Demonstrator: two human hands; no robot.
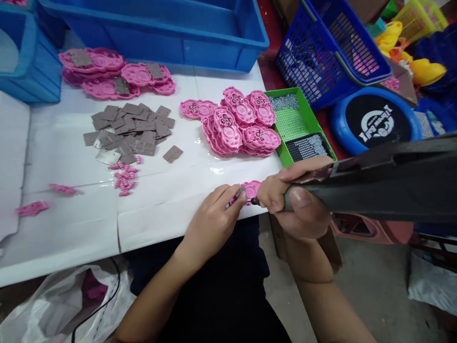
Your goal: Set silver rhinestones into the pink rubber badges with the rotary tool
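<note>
At the table's front edge, my left hand (pixel 212 216) pinches a pink plastic shell (pixel 252 188), its fingers covering much of the piece. A bit of grey plate shows at those fingertips. My right hand (pixel 302 202) is wrapped round a dark electric screwdriver (pixel 385 178), held nearly level and reaching in from the right. Its tip (pixel 254 201) is at the shell; whether it sits on a screw I cannot tell. Just beyond the hands lie stacked pink shells (pixel 224 128) with shiny metal bits. A green tray (pixel 310 114) to their right holds small screws (pixel 285 101).
Grey metal plates (pixel 132 126) lie heaped left of centre, with small pink pieces (pixel 125 178) in front. More pink shells (pixel 107 88) are near a long blue bin (pixel 160 45). A blue basket (pixel 303 52) and a round blue-rimmed disc (pixel 376 121) stand right.
</note>
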